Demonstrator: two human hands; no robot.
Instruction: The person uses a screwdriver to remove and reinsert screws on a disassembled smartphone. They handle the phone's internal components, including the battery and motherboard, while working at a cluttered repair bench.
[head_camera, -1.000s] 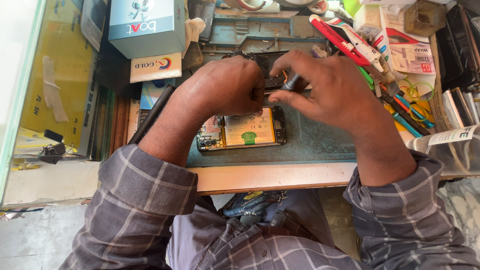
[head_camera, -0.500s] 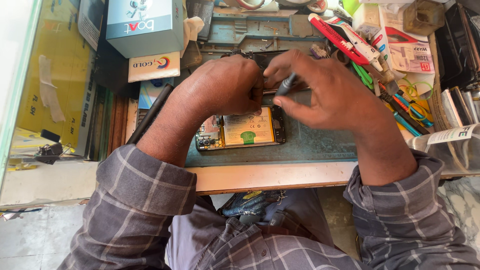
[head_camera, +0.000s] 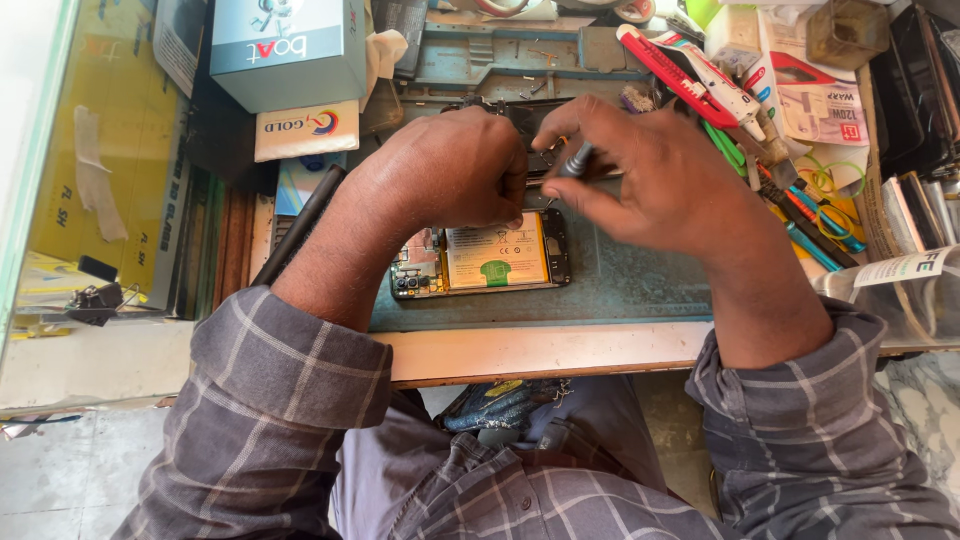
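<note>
Head view: small screwdriver work at the far end of an opened phone (head_camera: 485, 262).
Right hand (head_camera: 665, 180) fingers pinch the screwdriver (head_camera: 574, 160); left hand (head_camera: 450, 170), fingers curled, steadies the phone on the worktop (head_camera: 640, 290). Next seems to call for a steady tip.

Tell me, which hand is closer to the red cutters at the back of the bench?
Right. The right hand sits just in front of the red cutters; the left hand is farther away, over the opened phone.

Left hand (head_camera: 450, 170) curling into loose fist, knuckles up. Right hand (head_camera: 655, 175) meeting it from right, fingers (head_camera: 560, 125) pinching closed. Both forearms angling inward, sleeves rolled.
</note>
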